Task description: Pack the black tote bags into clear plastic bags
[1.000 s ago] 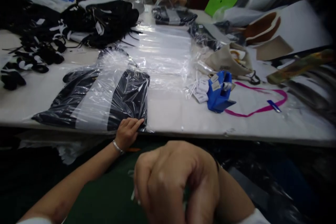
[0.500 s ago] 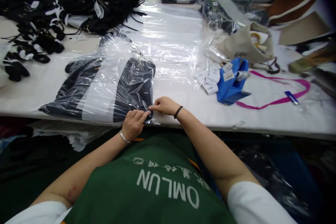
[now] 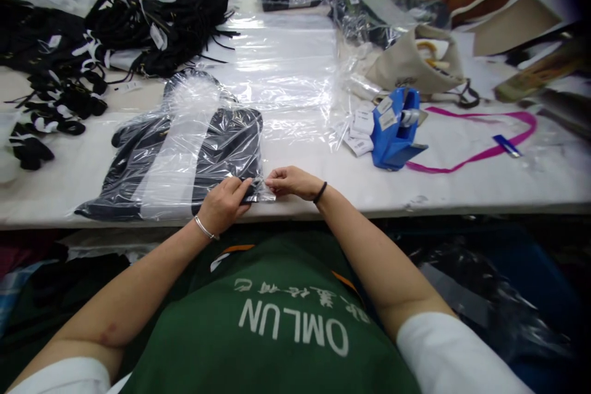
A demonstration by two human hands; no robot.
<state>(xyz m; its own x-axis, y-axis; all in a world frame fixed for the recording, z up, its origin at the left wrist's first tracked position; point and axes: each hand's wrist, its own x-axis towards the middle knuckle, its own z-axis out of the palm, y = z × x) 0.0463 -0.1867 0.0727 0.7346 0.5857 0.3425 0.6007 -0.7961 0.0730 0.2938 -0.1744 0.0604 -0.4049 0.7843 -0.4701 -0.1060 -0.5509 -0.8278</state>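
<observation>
A clear plastic bag (image 3: 178, 154) holding a black bag with a white band across it lies flat at the table's front edge. My left hand (image 3: 226, 202) is on its lower right part, the thumb and fingers closed on the plastic near the corner. Just to the right, my right hand (image 3: 293, 183) pinches the edge of the clear plastic between thumb and fingertips. A stretch of clear film sticks out between the two hands. The far end of the plastic is bunched and shiny.
Black bags with tags (image 3: 159, 18) are heaped at the back left, with black straps (image 3: 64, 98) before them. Flat clear bags (image 3: 286, 61) lie behind my hands. To the right are a blue tape dispenser (image 3: 397, 129), a beige bag (image 3: 410, 64) and a pink strap (image 3: 489, 151).
My left hand has shifted slightly left and up on the plastic. My right hand has drawn a little away from the black bag, pulling the film's edge out. The whole view has shifted somewhat.
</observation>
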